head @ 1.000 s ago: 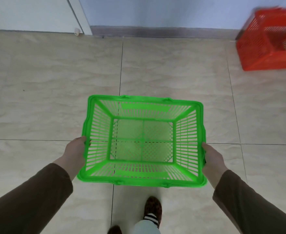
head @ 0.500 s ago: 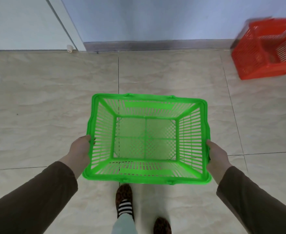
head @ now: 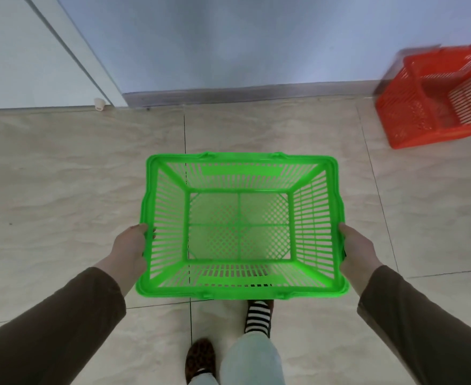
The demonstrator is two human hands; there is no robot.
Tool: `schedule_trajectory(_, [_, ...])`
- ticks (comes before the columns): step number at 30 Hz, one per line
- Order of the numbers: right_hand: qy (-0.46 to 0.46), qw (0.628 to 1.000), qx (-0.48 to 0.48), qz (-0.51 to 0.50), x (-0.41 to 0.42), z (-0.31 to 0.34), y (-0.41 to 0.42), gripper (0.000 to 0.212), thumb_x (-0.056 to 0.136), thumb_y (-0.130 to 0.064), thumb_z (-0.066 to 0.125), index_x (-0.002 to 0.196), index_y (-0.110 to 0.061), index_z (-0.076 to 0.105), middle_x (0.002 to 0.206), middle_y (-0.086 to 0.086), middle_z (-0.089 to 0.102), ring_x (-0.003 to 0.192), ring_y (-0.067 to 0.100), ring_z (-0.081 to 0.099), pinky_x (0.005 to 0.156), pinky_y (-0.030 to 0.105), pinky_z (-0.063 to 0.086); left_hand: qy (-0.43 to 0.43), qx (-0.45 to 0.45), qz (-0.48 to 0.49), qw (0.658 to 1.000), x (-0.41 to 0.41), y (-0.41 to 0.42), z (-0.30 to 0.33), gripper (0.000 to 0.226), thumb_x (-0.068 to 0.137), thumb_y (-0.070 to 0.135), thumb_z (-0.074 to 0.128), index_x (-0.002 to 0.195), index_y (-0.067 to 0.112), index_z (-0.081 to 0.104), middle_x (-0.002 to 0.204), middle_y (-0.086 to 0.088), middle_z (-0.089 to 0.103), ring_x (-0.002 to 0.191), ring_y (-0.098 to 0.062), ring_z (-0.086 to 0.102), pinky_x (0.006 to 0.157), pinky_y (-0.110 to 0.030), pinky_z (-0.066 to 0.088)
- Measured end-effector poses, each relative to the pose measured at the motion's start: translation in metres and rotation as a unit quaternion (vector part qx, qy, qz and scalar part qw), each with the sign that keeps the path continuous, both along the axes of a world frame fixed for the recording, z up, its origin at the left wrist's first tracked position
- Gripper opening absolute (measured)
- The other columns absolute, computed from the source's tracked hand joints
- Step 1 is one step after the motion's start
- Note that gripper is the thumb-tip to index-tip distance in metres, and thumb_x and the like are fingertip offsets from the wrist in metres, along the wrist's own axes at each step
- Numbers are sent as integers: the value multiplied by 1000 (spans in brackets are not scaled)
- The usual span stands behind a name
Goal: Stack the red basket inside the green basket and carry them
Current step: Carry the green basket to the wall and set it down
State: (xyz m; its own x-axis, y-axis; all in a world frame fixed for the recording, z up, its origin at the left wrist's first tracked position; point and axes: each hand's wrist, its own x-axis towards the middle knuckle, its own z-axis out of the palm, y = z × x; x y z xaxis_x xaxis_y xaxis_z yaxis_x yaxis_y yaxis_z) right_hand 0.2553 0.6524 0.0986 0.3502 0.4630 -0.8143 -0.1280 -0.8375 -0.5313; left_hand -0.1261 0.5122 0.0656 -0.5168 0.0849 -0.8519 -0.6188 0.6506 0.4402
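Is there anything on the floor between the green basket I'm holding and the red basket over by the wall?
Nothing visible. Only bare tiled floor lies between the green basket, held by both hands, and the red basket at the far right by the wall.

I take this for an indoor room, likely a home, though nothing settles it. I see a floor of large beige marbled tiles, a plain pale blue wall with a grey skirting board, a white door with a small doorstop, and soft leopard-print slippers.
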Motion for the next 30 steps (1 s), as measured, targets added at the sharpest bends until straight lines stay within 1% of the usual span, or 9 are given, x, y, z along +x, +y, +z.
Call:
schedule_trajectory(3, [1,1000,-8,11,-1,-5,37,33,103,-23,61,128,-2,64,95,13,72,79,29,71,77,43,57,2,7,3,1000,-4,29,-5,29,107,25,50,118,2,65,92,-12,63,81,-29,60,91,-45,53])
schedule_trajectory(7, [11,1000,-12,13,-4,-7,85,34,103,-23,60,131,-2,64,97,14,73,80,29,72,68,39,57,16,8,10,1000,-7,72,-10,26,107,25,52,112,4,66,96,-12,66,89,-32,65,90,-50,56])
schedule_trajectory(11, [19,1000,-7,16,-11,-6,126,35,104,-22,59,133,-2,63,95,13,72,78,29,70,65,38,56,20,-6,9,1000,-18,100,-20,23,105,28,54,96,11,68,104,-13,69,117,-39,66,104,-57,52])
schedule_trajectory(16, [26,999,-6,31,-25,-8,169,29,106,-20,56,128,-3,62,91,12,69,75,28,68,62,40,54,20,-2,13,1000,-24,138,-20,26,106,25,54,111,5,68,104,-13,69,112,-37,66,105,-56,51])
schedule_trajectory(18, [18,999,-7,30,-32,-10,186,32,105,-21,58,131,-2,62,91,12,69,75,28,68,70,43,57,22,2,21,1000,-29,152,-22,28,106,23,53,120,3,67,102,-13,68,108,-36,66,104,-55,52])
schedule_trajectory(22, [11,999,-12,33,-47,-14,216,36,104,-21,60,134,-2,62,92,13,70,76,29,69,76,46,57,20,-2,30,999,-43,180,-23,21,105,23,55,106,6,67,105,-14,70,110,-37,68,103,-56,53])
schedule_trajectory(25, [-2,999,-14,30,-57,-14,237,37,103,-23,61,134,-2,63,100,16,73,80,30,71,73,45,57,22,11,28,999,-49,204,-24,25,107,19,52,117,-2,64,95,-14,65,88,-32,65,87,-48,57])
schedule_trajectory(27, [-6,999,-14,29,-64,-15,252,38,103,-23,60,135,-3,63,107,17,74,82,31,72,71,44,58,21,15,29,999,-55,221,-22,28,107,17,52,124,-3,62,94,-13,64,84,-31,63,83,-46,57])
schedule_trajectory(30, [-5,1000,-10,28,-73,-16,271,35,104,-22,59,133,-2,64,98,16,73,80,31,71,75,46,58,15,24,24,999,-66,240,-26,24,108,17,50,120,0,62,91,-12,63,78,-27,61,69,-40,53])
